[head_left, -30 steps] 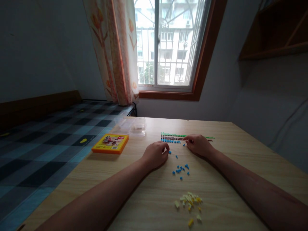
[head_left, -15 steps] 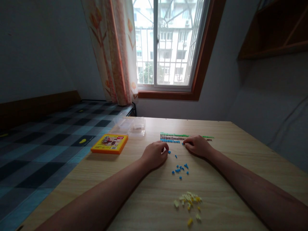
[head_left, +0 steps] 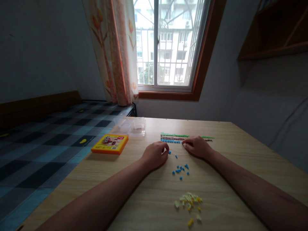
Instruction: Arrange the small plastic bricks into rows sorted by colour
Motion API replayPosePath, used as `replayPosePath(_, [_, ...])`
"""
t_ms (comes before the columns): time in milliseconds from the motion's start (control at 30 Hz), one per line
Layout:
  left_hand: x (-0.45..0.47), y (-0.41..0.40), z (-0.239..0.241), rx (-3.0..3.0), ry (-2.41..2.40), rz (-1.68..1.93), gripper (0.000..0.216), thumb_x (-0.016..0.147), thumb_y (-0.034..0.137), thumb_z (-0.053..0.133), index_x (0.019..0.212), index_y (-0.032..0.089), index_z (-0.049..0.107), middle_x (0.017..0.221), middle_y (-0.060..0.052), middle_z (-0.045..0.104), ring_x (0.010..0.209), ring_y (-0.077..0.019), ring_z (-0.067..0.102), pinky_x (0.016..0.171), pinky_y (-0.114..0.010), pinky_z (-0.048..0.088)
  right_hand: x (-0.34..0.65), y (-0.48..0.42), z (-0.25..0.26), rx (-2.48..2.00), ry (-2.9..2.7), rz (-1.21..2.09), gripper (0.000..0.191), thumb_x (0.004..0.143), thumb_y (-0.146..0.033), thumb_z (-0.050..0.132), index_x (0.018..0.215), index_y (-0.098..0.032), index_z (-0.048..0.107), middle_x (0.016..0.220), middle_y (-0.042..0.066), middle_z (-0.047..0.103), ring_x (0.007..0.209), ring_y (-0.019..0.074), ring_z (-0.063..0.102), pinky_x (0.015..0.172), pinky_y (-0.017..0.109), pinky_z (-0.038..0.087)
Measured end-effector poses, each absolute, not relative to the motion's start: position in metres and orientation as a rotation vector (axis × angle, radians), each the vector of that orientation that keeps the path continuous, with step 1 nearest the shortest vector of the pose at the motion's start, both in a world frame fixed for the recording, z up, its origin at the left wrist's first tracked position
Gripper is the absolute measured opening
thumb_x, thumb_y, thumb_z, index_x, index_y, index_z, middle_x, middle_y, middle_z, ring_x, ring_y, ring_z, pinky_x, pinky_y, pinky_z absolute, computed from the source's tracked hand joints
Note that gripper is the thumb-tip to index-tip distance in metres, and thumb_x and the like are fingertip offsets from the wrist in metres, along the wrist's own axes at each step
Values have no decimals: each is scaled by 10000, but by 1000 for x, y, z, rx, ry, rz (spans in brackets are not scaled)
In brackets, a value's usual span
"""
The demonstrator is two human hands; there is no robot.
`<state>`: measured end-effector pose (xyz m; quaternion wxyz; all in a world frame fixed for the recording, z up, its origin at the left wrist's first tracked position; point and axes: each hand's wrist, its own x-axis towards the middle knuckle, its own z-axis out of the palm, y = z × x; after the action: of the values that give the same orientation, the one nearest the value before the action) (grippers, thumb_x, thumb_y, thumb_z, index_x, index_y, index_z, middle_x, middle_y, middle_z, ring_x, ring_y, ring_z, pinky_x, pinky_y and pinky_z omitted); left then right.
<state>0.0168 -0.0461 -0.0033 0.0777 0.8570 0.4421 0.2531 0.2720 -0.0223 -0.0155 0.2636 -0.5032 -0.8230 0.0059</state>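
My left hand [head_left: 156, 155] rests on the table with its fingers curled in a pinch, and a small blue building brick [head_left: 169, 152] shows at the fingertips. My right hand [head_left: 198, 146] is closed at the right end of a row of blue bricks [head_left: 170, 141], its thumb and forefinger pinching a tiny blue brick that they mostly cover. Behind that row run a brown row [head_left: 172, 138] and a green row [head_left: 175, 135], both partly hidden by the right hand. One loose blue brick [head_left: 176, 156] lies between the hands, with a scattered blue group [head_left: 178, 171] nearer me.
A pile of cream and yellow bricks [head_left: 191, 200] lies at the front of the wooden table [head_left: 235, 192]. To the left are an orange-yellow box [head_left: 110, 144] and a clear plastic case [head_left: 131, 126]. A checked bed [head_left: 48, 141] adjoins the table's left side.
My right fingertips have shifted slightly left, toward the end of the blue row, and the blue brick at them is now more covered. My left hand stays in place.
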Motion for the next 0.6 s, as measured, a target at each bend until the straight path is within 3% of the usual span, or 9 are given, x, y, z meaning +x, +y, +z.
replayPosePath(167, [17, -47, -2, 2570, 1319, 753, 133, 783, 192, 550, 833, 216, 671, 840, -11, 655, 706, -133, 566, 631, -231, 405, 270, -20, -18, -1432, -2222, 9, 282, 830, -248, 531, 981, -232, 769, 961, 49, 762, 843, 198, 697, 756, 276, 508])
replayPosePath(600, [17, -47, -3, 2584, 1333, 750, 135, 788, 199, 552, 837, 219, 676, 844, -11, 664, 710, -137, 570, 635, -233, 405, 269, -21, -19, -1423, -2207, 16, 283, 835, -248, 528, 992, -234, 763, 940, 38, 764, 807, 185, 698, 736, 267, 506])
